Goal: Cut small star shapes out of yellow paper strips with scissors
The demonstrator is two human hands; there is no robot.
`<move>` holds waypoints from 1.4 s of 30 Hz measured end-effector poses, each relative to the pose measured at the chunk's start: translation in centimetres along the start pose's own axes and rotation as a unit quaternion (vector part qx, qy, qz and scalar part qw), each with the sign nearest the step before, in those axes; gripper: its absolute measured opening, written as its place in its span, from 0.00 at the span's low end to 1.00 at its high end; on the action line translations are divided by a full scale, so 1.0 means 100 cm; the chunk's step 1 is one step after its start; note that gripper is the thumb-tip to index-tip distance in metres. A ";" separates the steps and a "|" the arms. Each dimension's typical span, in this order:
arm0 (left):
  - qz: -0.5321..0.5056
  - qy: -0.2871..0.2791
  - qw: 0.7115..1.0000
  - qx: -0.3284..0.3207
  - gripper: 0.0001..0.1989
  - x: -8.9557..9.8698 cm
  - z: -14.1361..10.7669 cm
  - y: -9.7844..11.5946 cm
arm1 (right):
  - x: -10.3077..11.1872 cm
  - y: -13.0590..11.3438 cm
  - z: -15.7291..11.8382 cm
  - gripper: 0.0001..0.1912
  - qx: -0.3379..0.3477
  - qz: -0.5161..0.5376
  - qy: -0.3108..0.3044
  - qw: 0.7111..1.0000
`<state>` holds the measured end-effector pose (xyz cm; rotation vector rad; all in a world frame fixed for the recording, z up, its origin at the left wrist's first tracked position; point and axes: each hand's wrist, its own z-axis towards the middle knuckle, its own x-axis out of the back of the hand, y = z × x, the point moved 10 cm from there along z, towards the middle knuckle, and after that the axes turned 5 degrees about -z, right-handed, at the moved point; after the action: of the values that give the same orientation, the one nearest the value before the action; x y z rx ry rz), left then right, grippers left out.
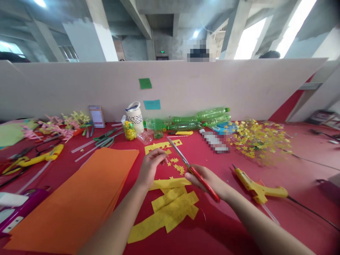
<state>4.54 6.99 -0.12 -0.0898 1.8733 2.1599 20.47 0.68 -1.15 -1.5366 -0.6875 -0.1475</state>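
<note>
Red-handled scissors (199, 175) are in my right hand (208, 179), blades pointing up and left toward the back of the table. My left hand (152, 164) has its fingers curled together just left of the blades; whatever they pinch is too small to name. Between the hands lie small yellow stars (179, 168). Behind them is a yellow strip with star-shaped holes (174, 143). Several yellow strips (172, 207) overlap on the red table (217, 226) between my forearms.
Orange sheets (79, 198) cover the left. Glue guns lie at the right (261, 191) and far left (45, 156). Green bottles (186, 122), a white cup (135, 118) and a yellow cutter (183, 133) stand or lie toward the partition. A yellow star bunch (259, 141) is back right.
</note>
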 end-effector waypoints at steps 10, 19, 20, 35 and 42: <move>-0.073 0.064 0.994 -0.059 0.03 0.021 0.003 0.011 | -0.018 0.006 -0.003 0.23 -0.005 -0.019 -0.057 0.998; -0.047 0.052 0.996 -0.064 0.04 0.016 0.002 0.014 | -0.026 0.010 -0.006 0.22 -0.043 0.060 -0.085 0.994; -0.043 0.050 0.996 -0.065 0.04 0.015 0.002 0.015 | -0.025 0.011 -0.006 0.22 -0.042 0.064 -0.085 0.993; 0.008 0.047 0.997 -0.068 0.06 0.019 0.004 0.017 | -0.025 0.009 -0.006 0.23 -0.049 0.069 -0.091 0.992; 0.027 0.051 0.996 -0.069 0.06 0.019 0.003 0.019 | -0.023 0.008 -0.006 0.24 -0.050 0.054 -0.081 0.994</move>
<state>2.27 7.41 1.30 -0.1828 1.7981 2.3621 19.16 -0.56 -2.88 -1.6904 -0.7316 0.0241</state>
